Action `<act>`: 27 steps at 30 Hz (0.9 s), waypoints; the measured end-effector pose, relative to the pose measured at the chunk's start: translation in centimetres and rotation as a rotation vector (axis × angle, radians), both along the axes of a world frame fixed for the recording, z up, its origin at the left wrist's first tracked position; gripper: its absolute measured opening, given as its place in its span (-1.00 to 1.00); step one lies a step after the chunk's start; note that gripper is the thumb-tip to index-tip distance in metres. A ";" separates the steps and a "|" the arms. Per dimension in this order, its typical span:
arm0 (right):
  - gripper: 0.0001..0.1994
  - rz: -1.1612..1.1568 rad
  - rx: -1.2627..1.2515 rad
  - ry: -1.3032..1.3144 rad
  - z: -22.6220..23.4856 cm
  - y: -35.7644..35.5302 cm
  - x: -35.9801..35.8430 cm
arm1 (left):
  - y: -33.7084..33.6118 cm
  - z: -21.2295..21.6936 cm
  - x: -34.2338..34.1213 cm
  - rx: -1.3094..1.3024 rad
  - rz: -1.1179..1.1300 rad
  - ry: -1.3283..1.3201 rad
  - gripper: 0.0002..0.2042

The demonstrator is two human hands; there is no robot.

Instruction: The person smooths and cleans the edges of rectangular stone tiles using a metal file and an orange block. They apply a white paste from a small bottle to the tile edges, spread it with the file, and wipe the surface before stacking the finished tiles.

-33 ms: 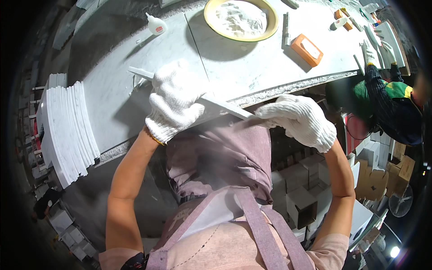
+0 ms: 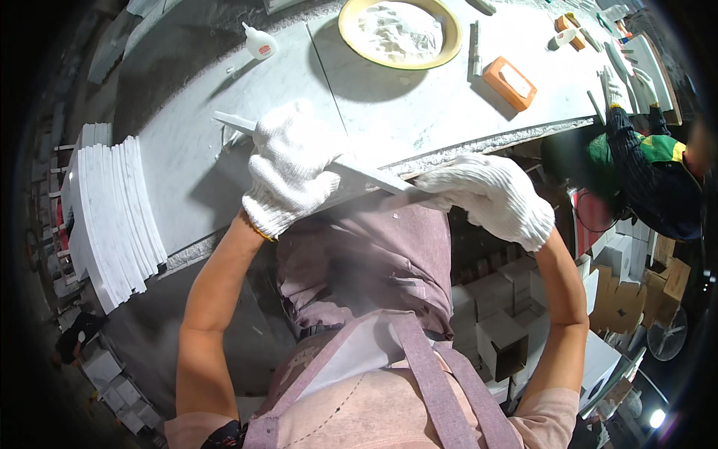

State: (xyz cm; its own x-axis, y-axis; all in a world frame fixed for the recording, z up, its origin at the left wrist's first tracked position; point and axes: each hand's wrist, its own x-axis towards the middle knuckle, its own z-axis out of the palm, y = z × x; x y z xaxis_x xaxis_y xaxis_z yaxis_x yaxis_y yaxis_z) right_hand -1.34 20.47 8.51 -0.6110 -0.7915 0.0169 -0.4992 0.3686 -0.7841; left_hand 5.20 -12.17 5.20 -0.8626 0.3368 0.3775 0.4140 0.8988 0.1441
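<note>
A long, thin white stone strip slants from the worktable out over its near edge. My left hand, in a white knitted glove, is closed around its middle and rests at the table. By the strip's near right end, my right hand, gloved the same way, is closed on a thin dark flat tool. Motion blurs the tool, so its exact kind is unclear; it lies against or very close to the strip's end. White dust hangs and settles about my purple apron below.
On the pale slab worktable stand a white squeeze bottle, a yellow-rimmed basin of white material and an orange block. Stacked white strips stand at left. A co-worker works at right. Boxes lie below.
My right hand has shifted slightly left along the strip with the dark tool. My left hand and the strip stay put.
</note>
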 end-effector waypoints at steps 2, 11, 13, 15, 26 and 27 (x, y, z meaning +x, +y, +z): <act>-0.69 0.011 -0.071 0.059 -0.5 -0.5 0.0 | 0.0 0.0 0.0 0.033 -0.024 0.045 -0.68; -0.64 0.015 -0.008 0.009 1.3 0.4 0.6 | 0.4 1.3 -0.6 0.049 -0.059 -0.110 -0.67; -0.65 0.012 -0.071 0.080 0.8 -0.1 0.5 | 0.5 1.5 -0.6 0.053 -0.056 -0.099 -0.67; -0.65 0.015 -0.096 0.044 0.5 0.0 0.6 | 0.6 1.5 -0.5 0.059 -0.053 -0.006 -0.67; -0.68 0.013 -0.066 0.102 1.4 0.2 0.7 | 0.6 1.1 -0.3 0.075 -0.073 0.008 -0.68; -0.68 0.019 -0.070 0.118 1.1 -0.1 0.7 | 0.7 1.1 -0.3 0.089 -0.064 0.012 -0.68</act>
